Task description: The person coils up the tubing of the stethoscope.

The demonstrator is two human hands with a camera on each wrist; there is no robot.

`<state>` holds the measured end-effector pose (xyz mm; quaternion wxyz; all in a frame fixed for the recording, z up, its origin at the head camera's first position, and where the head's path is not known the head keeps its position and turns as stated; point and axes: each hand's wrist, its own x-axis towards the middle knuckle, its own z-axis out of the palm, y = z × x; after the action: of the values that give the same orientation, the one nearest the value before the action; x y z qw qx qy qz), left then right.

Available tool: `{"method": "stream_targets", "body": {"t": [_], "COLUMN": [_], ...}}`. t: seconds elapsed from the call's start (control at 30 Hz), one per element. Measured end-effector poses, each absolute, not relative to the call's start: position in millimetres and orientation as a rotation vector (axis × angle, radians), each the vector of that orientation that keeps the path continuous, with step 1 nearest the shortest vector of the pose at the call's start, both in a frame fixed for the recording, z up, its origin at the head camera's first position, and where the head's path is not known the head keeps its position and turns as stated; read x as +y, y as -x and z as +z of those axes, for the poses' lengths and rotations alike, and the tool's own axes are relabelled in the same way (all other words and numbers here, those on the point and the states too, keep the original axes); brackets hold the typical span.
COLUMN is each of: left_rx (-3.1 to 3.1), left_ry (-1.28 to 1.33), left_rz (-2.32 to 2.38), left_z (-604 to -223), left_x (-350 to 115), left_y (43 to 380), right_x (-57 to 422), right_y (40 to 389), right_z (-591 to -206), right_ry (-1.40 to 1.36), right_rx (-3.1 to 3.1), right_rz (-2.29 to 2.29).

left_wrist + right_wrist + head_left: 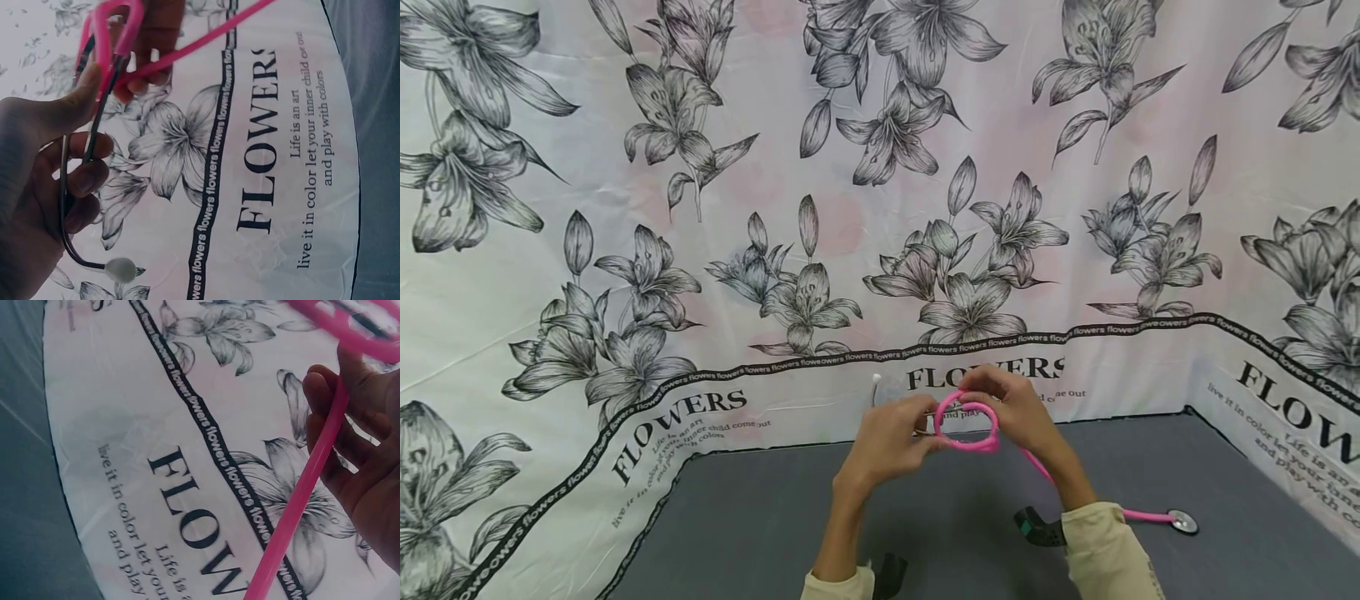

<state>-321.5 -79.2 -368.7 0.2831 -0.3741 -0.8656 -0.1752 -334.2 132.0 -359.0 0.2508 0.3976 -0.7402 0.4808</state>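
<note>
Lying beneath the hands: flat, dark grey tabletop (752, 525).
Room enclosure: white cloth backdrop (831, 217) printed with black line-drawn lilies and faint pink patches, standing behind the tabletop and along its left and right sides.
Backdrop trim: one black border strip (850, 359) with pale "flowers" lettering; three large FLOWERS headings show beneath it in the head view.
Stethoscope count and position: one pink-tubed stethoscope (987, 443), its looped part raised between the hands, in front of the backdrop.
Stethoscope parts: two slim metal ear tubes (95, 130); one round white ear tip (120, 270) in the left wrist view; one round silver chest piece (1183, 522) on the tabletop, right of the right forearm.
Left hand (883, 442): gripping, fingers curled round the metal ear tubes.
Right hand (1011, 406): gripping the pink tubing (297, 512) between thumb and fingers, just beside the loop.
Wearables: two pale beige sleeves (1108, 546); two dark wrist devices (1041, 527).
Tabletop edges: dark line along the rear and left; rear right corner visible beyond the chest piece.
Room for moving: bare grey surface extends left of the left forearm and between both forearms; the chest piece and tubing occupy the right.
</note>
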Motion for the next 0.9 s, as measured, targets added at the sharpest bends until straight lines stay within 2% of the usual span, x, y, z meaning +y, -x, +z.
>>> {"method": "stream_targets", "body": {"t": [0.43,0.9], "left_rx": [-2.172,-2.127], "left_ry": [0.907,0.701], "left_rz": [-0.746,-0.801], "left_z": [-362.4,-359.7], "left_x": [-87.5,-89.5], "left_y": [319.6,319.7], "right_x": [114.5,115.1], "right_y": [339.2,354.8], "right_z": [-369.6,-387.7], "right_ry": [-1.072,-1.384], "right_rx": [-2.129,-2.094], "right_rz": [1.680,1.804]}}
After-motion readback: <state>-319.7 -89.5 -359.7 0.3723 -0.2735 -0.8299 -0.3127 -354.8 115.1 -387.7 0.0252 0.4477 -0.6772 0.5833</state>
